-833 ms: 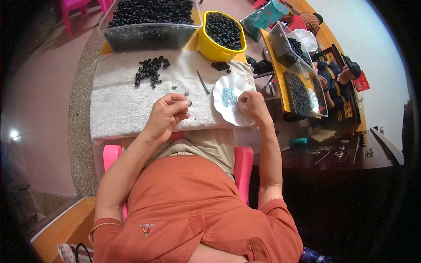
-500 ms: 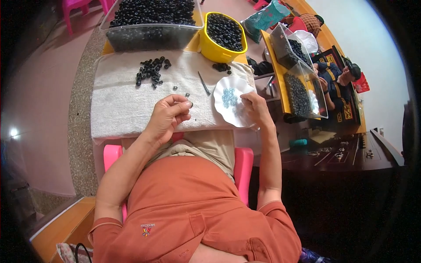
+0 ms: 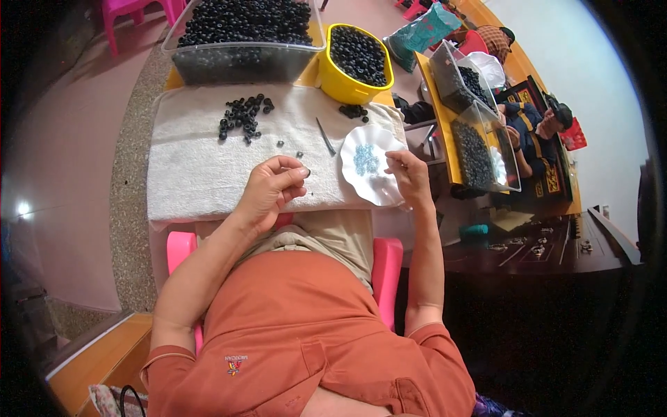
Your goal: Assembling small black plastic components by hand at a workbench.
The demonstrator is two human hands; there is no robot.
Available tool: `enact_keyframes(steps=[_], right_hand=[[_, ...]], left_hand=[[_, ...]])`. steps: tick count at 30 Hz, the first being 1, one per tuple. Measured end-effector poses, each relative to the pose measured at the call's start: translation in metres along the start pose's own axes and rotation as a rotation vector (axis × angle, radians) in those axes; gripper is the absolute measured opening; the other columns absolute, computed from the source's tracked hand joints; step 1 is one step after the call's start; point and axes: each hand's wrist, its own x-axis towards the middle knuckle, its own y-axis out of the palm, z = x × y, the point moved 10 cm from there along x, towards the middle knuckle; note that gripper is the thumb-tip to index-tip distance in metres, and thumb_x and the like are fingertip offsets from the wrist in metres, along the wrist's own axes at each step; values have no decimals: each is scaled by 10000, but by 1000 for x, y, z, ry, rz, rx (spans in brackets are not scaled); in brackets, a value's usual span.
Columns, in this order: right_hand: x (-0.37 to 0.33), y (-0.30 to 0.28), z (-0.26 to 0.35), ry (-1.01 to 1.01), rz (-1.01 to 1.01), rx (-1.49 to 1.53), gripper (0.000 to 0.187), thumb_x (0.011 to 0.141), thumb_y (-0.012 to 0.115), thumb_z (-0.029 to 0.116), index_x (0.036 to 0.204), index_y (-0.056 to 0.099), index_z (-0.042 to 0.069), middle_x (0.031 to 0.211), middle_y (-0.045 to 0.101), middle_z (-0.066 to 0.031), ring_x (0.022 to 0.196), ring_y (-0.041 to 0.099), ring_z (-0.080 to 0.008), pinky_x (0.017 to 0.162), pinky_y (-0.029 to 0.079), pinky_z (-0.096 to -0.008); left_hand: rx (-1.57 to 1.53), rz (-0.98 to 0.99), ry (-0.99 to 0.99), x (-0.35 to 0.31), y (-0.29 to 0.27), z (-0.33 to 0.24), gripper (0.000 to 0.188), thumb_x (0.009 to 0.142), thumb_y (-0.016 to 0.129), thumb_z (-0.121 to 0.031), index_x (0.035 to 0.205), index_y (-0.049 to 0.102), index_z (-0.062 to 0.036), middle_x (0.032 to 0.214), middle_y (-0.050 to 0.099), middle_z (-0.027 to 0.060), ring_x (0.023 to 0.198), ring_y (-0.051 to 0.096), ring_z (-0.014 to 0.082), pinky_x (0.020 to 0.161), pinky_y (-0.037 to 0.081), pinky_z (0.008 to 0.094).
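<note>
My left hand [image 3: 272, 189] is above the near part of a white towel [image 3: 191, 163], thumb and forefinger pinching a small dark round piece [image 3: 306, 172]. My right hand [image 3: 411, 179] is at the right side of a white scalloped plate [image 3: 353, 184], its fingertips pressed together. Whatever they hold, if anything, is too small to make out. Tiny pale blue bits [image 3: 366, 160] lie in the plate. A slim dark pointed tool [image 3: 325, 135] rests on the towel left of the plate. Farther left is a loose group of black round pieces [image 3: 240, 117], some showing holes.
A clear bin [image 3: 243, 64] of black pieces stands at the far edge, beside a yellow tub [image 3: 351, 92] of the same. To the right, more clear bins [image 3: 479, 149] stand on another table, with a person [image 3: 531, 132] beyond them. Pink chair arms [image 3: 386, 274] flank me.
The whole view has shifted slightly. My right hand's fingers have lifted a little from the plate and drawn together. My left hand keeps its pinch on the dark piece.
</note>
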Motion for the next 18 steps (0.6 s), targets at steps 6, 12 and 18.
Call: enact_keyframes(steps=[6,12,18], right_hand=[[-3,4,21,-114,-7,85,150,929,577,-19,1060,645,-46,952,643,-99,844,661,-151,757,586,-289],[-13,28,53,-159,57,165,129,926,560,-42,1034,631,-53,941,630,-81,867,662,-146,746,558,-265],[-28,96,92,-146,230,399,85,929,568,-36,979,637,-38,892,600,-64,798,640,-126,718,517,-234]], left_hand=[[-1,5,-11,-1,3,0,99,877,685,-94,950,620,-82,834,625,-3,735,609,87,698,552,249],[22,20,-35,-2,4,4,99,878,687,-100,949,621,-81,835,626,-3,737,608,89,707,549,257],[-2,106,-60,-4,12,10,99,886,683,-100,954,620,-66,850,632,16,747,616,108,715,541,262]])
